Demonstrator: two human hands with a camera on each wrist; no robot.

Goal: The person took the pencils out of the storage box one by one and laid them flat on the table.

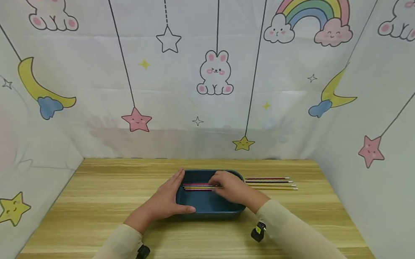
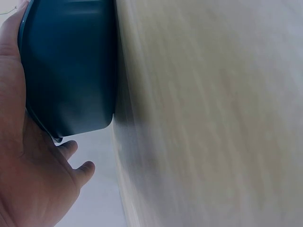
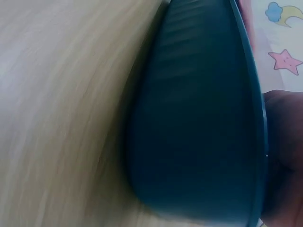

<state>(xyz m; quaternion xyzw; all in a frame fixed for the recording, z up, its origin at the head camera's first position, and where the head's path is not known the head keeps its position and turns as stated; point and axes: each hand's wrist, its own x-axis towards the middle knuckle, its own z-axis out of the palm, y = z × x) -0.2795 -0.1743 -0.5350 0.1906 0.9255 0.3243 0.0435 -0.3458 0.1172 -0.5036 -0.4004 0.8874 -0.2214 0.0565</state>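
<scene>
A dark blue plastic tray point(image 1: 199, 206) sits on the wooden table. My left hand point(image 1: 164, 196) rests against its left end, fingers straight along the side and thumb stretched along the near rim. In the left wrist view, that hand point(image 2: 33, 161) lies along the rim with two fingertips showing past the tray's end. My right hand point(image 1: 232, 187) reaches inside the tray, its curled fingers pinching at the right part of several striped pencils point(image 1: 195, 187) lying there. The right wrist view mostly shows the tray's outer wall point(image 3: 194, 113), with part of the right hand point(image 3: 286, 156) behind the rim.
Several more pencils point(image 1: 272, 183) with white ends lie side by side on the table point(image 1: 108, 203), right of the tray. A printed white cloth point(image 1: 180, 101) with bunnies and stars stands behind the table and along both sides.
</scene>
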